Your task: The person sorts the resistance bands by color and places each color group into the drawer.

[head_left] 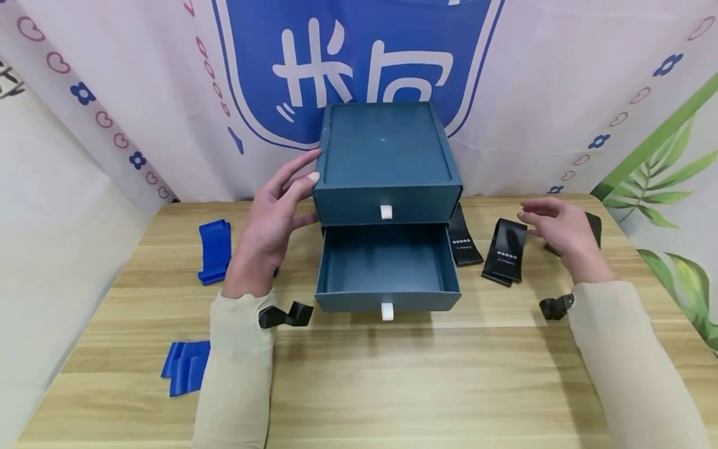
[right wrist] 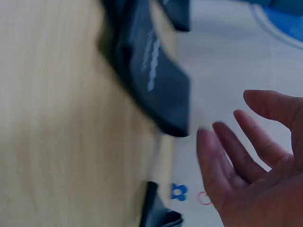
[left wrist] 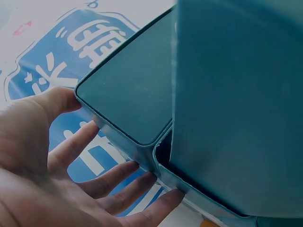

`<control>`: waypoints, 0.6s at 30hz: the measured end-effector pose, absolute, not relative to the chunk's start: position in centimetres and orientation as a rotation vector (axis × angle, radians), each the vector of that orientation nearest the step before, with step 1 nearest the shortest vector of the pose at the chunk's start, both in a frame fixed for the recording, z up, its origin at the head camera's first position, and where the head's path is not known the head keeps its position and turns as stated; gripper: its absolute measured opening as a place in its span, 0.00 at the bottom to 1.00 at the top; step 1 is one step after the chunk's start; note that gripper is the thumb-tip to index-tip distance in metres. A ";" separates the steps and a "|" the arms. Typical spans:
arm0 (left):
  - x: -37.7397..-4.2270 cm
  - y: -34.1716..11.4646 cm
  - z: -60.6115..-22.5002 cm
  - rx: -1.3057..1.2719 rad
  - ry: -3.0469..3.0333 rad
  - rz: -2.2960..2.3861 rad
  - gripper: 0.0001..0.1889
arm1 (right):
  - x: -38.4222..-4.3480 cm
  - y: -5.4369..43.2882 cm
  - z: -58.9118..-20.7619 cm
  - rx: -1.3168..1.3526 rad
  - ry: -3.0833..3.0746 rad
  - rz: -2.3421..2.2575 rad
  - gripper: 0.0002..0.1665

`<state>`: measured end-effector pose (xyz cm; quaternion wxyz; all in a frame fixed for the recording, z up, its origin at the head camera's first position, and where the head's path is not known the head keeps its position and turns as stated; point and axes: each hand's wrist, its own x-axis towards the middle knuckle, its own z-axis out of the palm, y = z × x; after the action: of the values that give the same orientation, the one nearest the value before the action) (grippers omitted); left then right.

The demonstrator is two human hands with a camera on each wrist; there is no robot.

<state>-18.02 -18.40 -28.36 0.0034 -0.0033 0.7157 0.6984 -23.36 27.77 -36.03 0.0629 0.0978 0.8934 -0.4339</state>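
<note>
Looking at a pale wood-grain tabletop (head_left: 421, 386) here, streaky boards and all, with a dark teal drawer box (head_left: 387, 144) sitting at the back of it, around the middle. Going by that box for everything else.

Directly behind it: a whitish cloth backdrop (head_left: 151, 56) with a big blue emblem (head_left: 359, 19) and chunky white characters. Also spotting strings of little hearts and blue flowers down the cloth on both sides of the box. Way off to its right, green printed leaves (head_left: 667, 274) on a pale wall.

On the box itself, upper drawer (head_left: 353, 207) closed, lower drawer (head_left: 350, 302) pulled out toward the wearer, a white tab on each.

Left of the box, one blue band (head_left: 215, 251), then another blue band (head_left: 187, 366) farther out in front-left. Right of it, a black band (head_left: 464, 240) close by its side, then an overlapping pair of black bands (head_left: 507, 249), then one more black piece (head_left: 594, 227) partly hidden. Can't read the tiny print.

Left grip (head_left: 266, 231): unclenched, fingers spread, fingertips touching the box's left side. Right grip (head_left: 561, 231): relaxed and released, right of the box, just beside that overlapping pair.
</note>
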 end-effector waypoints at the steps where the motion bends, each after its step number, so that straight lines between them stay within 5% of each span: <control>1: -18.0 -18.4 -28.3 -0.011 2.244 2.191 0.24 | -23.7 27.9 -36.2 0.307 2.699 -1.279 0.35; 18: -18.1 -18.2 -28.4 -0.013 2.246 2.204 0.23 | -24.9 28.2 -38.1 0.289 2.584 -1.095 0.30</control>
<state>-18.09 -18.25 -28.44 -0.0025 -0.0040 0.7137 0.7005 -24.85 28.17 -38.08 0.1594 0.1013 0.9042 -0.3831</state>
